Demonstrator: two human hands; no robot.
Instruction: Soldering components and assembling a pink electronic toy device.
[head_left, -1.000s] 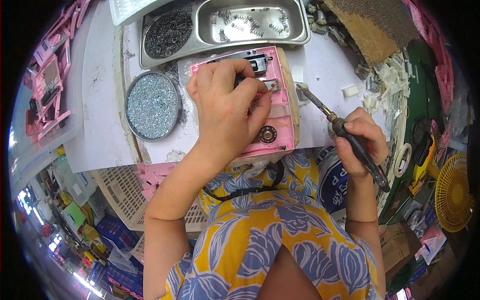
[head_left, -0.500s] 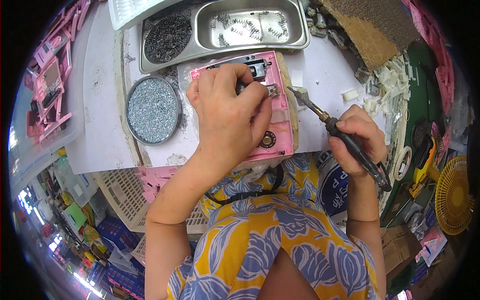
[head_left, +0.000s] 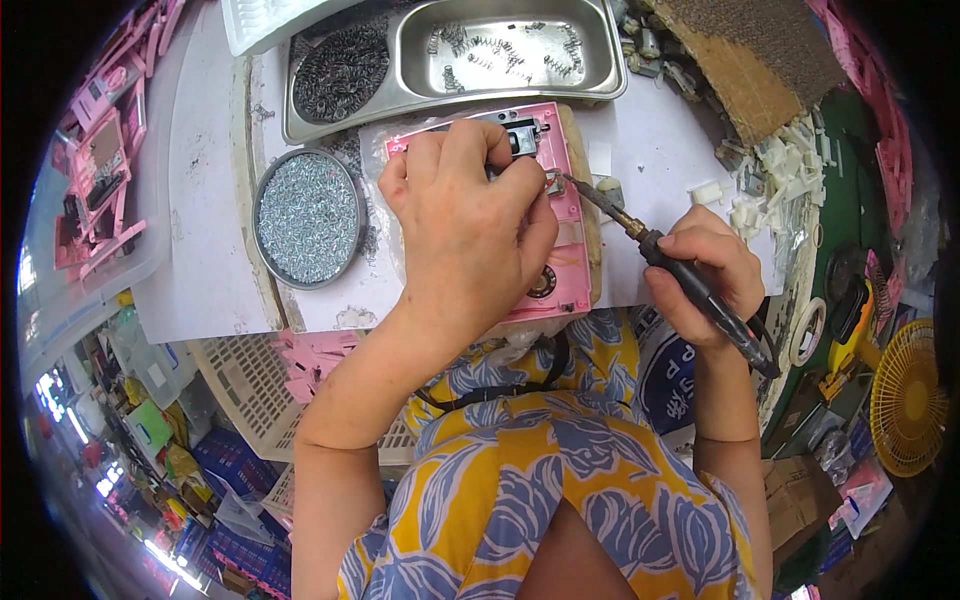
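Note:
A pink plastic casing (head_left: 570,245) lies in front of me on a pale padded block, with a black and metal part (head_left: 523,138) in its upper end and a round dark disc (head_left: 543,283) near its lower end. Over the casing is my left hand (head_left: 465,205), thumb and fingers pinched together; what they hold, if anything, is hidden. My right hand (head_left: 708,265) is wrapped round the black handle of a soldering iron (head_left: 690,283). Its tip meets or nearly meets a small metal piece (head_left: 555,183) at the casing's right side, just beside my left fingertips.
A round dish of small silvery pins (head_left: 307,218) stands at left. Behind the casing is a steel tray (head_left: 440,98) with dark springs. White plastic parts (head_left: 775,185) and cardboard (head_left: 750,85) lie at right. A yellow fan (head_left: 908,400) stands far right.
The soldering iron has moved left, bringing its tip from outside the casing's edge to the small metal piece. My left hand stays over the casing, almost unmoved.

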